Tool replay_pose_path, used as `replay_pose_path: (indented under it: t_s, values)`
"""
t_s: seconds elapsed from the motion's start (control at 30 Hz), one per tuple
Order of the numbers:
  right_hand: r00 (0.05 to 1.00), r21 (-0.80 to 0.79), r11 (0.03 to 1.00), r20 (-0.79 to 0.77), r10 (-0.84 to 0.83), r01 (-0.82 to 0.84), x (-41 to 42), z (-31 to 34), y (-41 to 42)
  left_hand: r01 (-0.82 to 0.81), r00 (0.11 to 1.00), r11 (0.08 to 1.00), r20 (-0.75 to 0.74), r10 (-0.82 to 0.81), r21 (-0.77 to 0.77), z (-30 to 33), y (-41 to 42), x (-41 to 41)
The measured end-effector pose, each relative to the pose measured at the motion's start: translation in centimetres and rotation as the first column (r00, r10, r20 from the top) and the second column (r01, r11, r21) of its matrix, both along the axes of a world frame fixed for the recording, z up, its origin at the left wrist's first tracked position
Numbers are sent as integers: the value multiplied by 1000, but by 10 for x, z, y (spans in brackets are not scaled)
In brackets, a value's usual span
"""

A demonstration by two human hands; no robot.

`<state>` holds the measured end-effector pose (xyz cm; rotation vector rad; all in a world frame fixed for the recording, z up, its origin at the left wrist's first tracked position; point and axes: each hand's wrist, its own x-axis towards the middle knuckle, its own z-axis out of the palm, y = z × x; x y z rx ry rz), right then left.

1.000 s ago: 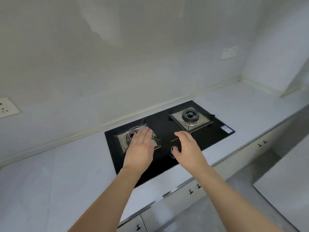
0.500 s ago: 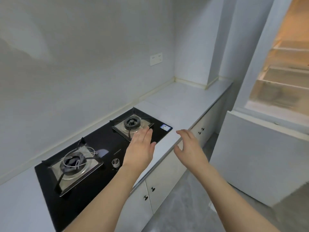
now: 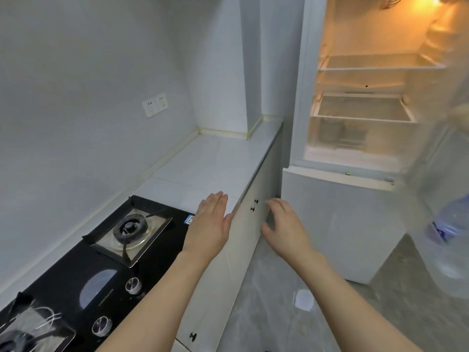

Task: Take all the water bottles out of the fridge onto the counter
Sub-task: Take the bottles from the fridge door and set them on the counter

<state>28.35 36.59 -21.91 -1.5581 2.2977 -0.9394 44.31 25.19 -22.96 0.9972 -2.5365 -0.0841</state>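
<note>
White counter (image 3: 218, 158) lies just ahead of the left hand (image 3: 209, 227); both it and the right hand (image 3: 286, 229) are relaxed, holding nothing; beyond the right, the lit fridge (image 3: 360, 102) stands open; reach low, where blurred bottle-like shapes (image 3: 332, 130) sit.

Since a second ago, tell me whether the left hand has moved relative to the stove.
Yes. The left hand has moved rightward off the stove, from over its left burner past the right burner to the counter edge.

fridge (image 3: 360, 118): open, lit, shelves bare | counter (image 3: 215, 161): white, beside fridge
</note>
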Motion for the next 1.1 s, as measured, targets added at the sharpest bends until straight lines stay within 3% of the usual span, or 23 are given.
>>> replay_pose_path:
  t_s: [0.3, 0.5, 0.73, 1.1]
  values:
    - [991, 41, 991, -51, -125, 128, -97, 16, -67, 68, 994, 992, -97, -58, 103, -4, -94, -107]
    - [971, 52, 970, -61, -233, 236, -143, 19, -69, 169, 983, 974, -102, -155, 150, -8, -117, -167]
    - [940, 5, 943, -77, -332, 333, -191, 28, -26, 234, 970, 953, -114, -215, 191, -2, -88, -227]
    - [875, -19, 888, -167, -455, 459, -244, 32, 82, 178, 971, 934, -210, -115, 310, 12, -9, -273]
